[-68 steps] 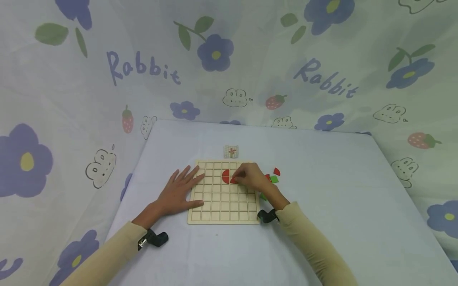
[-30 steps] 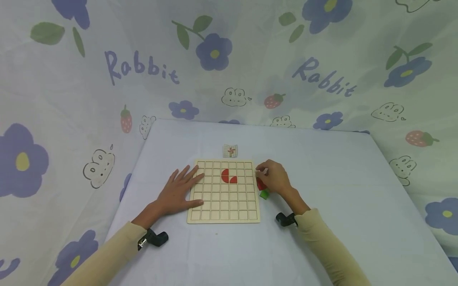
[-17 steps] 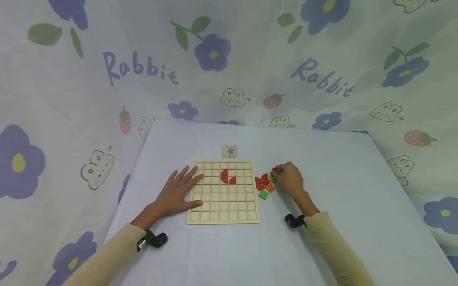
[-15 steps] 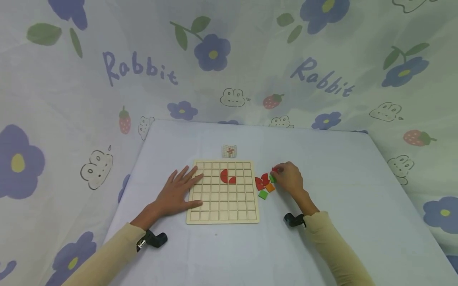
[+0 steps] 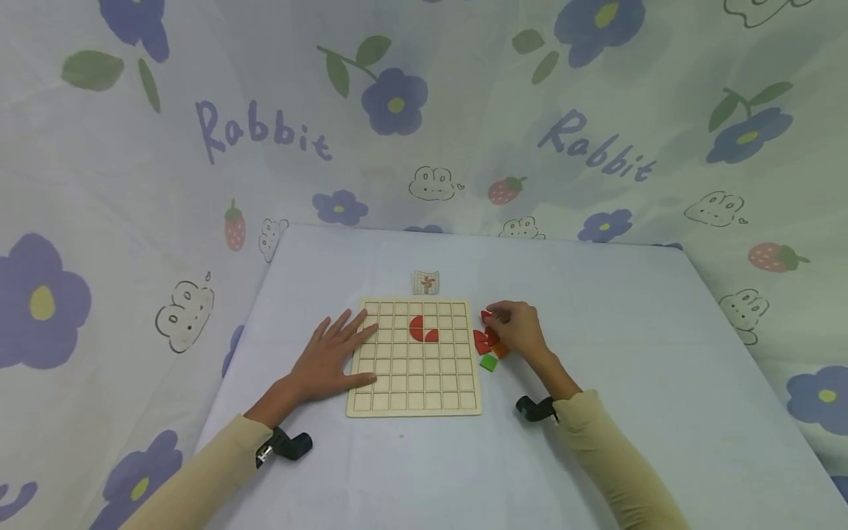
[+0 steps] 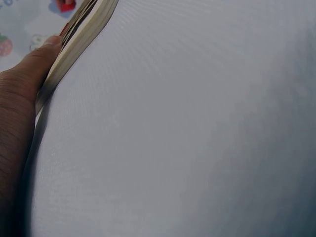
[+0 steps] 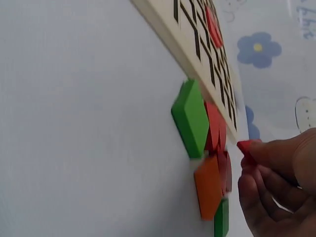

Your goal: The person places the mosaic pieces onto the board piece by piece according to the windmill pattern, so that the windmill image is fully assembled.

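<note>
My left hand [image 5: 329, 358] lies spread with straight fingers over the left edge of a wooden grid board [image 5: 397, 384]; its thumb also shows in the left wrist view. Red quarter-circle pieces [image 5: 416, 328] sit in cells near the board's upper middle. Off the board's right edge, my right hand [image 5: 520, 328] pinches a red quarter-circle piece [image 7: 248, 150] between thumb and index finger, raised above the loose pieces. Below it lie more red pieces [image 5: 481, 342], an orange square [image 5: 501, 350] and a green square [image 5: 489, 362]. Another green piece [image 7: 222, 217] shows in the right wrist view.
A small pattern card [image 5: 426, 283] with a pinwheel picture lies just behind the board. The white table [image 5: 596, 316] extends to both sides, and a printed curtain [image 5: 464, 96] hangs behind it.
My right hand left the board after placing a red piece, reached the loose pieces, picked up a red quarter-circle at the far right, and moved left with it. My left hand stayed put.
</note>
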Available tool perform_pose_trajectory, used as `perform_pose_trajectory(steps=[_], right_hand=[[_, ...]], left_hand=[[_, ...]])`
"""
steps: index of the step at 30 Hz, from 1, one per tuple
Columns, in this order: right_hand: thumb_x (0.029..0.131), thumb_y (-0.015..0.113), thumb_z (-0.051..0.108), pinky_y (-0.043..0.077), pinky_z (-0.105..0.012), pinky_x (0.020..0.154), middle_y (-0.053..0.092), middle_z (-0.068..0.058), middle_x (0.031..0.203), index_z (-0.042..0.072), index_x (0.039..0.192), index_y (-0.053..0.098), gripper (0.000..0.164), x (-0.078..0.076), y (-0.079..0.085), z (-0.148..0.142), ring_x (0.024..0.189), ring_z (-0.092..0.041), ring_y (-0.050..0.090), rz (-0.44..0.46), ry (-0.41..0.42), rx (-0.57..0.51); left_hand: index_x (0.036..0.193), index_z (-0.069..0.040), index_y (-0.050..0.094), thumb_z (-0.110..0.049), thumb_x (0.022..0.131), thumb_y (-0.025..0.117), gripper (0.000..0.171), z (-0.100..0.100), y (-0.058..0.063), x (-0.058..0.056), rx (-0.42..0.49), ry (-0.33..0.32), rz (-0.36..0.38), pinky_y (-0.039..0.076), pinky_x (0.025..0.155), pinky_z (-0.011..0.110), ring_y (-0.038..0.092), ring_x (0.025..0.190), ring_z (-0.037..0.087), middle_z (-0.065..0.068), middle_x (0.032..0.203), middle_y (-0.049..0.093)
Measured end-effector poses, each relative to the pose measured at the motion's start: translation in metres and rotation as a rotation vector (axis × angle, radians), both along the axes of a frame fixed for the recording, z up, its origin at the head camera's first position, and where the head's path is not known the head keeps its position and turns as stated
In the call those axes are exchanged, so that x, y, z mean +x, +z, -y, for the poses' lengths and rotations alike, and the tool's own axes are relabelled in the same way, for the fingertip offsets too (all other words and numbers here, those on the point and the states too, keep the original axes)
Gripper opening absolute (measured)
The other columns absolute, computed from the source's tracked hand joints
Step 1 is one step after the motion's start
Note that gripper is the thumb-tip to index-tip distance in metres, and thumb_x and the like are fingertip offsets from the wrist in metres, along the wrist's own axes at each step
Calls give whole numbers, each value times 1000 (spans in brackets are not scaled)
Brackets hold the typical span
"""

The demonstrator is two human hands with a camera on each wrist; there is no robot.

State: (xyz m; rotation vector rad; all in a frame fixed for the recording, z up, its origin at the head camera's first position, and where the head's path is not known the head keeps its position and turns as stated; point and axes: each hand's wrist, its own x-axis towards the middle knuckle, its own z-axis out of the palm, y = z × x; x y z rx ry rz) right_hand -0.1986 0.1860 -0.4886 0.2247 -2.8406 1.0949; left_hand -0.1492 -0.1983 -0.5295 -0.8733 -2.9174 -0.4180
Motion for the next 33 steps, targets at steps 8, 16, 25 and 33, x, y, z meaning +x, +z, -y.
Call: perform_pose_trajectory(steps=[8, 16, 25, 33], right_hand=[[85, 77, 9, 55, -30, 64, 72, -5, 96, 8, 94, 78, 9, 3, 1, 23, 77, -16, 67, 104, 127, -114], [83, 80, 12, 52, -29, 54, 71, 2, 83, 8, 93, 77, 11, 3, -2, 42, 66, -14, 63, 121, 178, -147], [86, 74, 15, 48, -28, 57, 64, 7, 75, 11, 81, 75, 7, 11, -6, 57, 65, -9, 56, 1, 200, 63], [88, 73, 15, 48, -27, 57, 64, 7, 76, 11, 85, 76, 6, 12, -2, 57, 66, -9, 56, 16, 227, 88]], left_hand=[[156, -24, 30, -80, 83, 46, 93, -1, 0, 0, -6, -3, -6, 4, 116, 57, 9, 148, 33, 4, 163, 15], [156, -24, 31, -80, 83, 47, 94, -2, 0, 0, -1, -3, -4, 4, 116, 57, 9, 148, 33, 4, 163, 16], [157, -25, 29, -81, 83, 46, 95, -1, -1, 0, -11, 9, 2, 3, 116, 56, 7, 149, 32, 4, 164, 14], [157, -25, 29, -80, 83, 47, 94, 0, -1, 1, 2, 8, 4, 3, 116, 56, 7, 149, 32, 4, 164, 15]])
